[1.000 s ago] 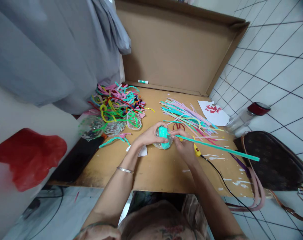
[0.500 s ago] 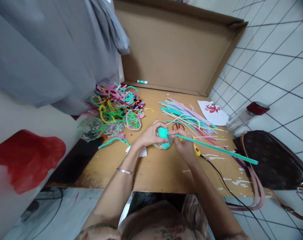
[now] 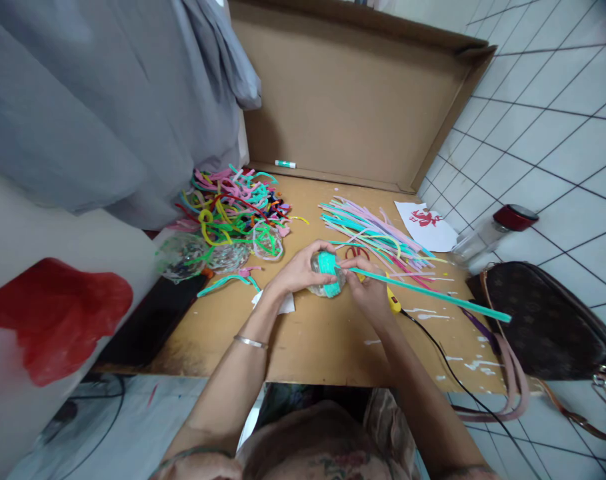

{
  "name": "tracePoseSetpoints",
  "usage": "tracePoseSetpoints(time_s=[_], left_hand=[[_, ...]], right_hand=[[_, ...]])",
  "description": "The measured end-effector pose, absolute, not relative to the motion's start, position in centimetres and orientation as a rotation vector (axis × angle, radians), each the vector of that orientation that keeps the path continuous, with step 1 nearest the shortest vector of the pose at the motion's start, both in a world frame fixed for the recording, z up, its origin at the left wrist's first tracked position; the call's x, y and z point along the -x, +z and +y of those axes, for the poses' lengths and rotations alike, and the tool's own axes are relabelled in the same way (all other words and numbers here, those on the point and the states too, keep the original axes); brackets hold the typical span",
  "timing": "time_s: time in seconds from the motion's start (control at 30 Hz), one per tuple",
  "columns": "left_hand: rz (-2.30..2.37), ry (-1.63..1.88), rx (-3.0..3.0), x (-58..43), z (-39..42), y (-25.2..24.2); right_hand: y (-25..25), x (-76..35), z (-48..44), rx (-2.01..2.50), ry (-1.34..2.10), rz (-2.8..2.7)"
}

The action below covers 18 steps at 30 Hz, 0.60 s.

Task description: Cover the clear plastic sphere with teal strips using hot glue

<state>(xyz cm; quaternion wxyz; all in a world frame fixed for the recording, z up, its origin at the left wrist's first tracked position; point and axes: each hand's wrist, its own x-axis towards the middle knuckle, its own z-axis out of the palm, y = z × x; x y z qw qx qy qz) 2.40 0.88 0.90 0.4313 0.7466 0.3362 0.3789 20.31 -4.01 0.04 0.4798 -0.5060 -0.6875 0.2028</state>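
My left hand (image 3: pixel 301 270) is wrapped round a small clear, roundish object (image 3: pixel 321 291) with a band of turquoise pipe cleaner (image 3: pixel 327 263) across it. Whether it is a bottle or a ball I cannot tell. Close on its right side, my right hand (image 3: pixel 367 287) pinches a turquoise pipe cleaner (image 3: pixel 433 293) near the band. The long free end of that strip points out to the right, above the table. Just behind my right hand lie red-handled scissors (image 3: pixel 357 253), and a yellow corded tool (image 3: pixel 393 301) is partly hidden beside it.
Loose pipe cleaners (image 3: pixel 373 230) lie behind my hands. A tangled colourful heap (image 3: pixel 233 207) fills the back left. On the right are a clear bottle with a red lid (image 3: pixel 483 233), a brown bag (image 3: pixel 543 320) and a black cord (image 3: pixel 437 343). A cardboard panel (image 3: pixel 353 100) stands behind.
The free end of the turquoise pipe cleaner has shifted slightly left and up. Both hands keep nearly the same place and grip.
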Motion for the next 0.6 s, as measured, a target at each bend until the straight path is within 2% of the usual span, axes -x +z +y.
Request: tracePoseSetpoints(time_s=[0.6], left_hand=[[0.808, 0.855, -1.928, -2.06, 1.11, 0.62]], right_hand=[[0.53, -19.95, -4.16, 1.255, 0.492, -1.654]])
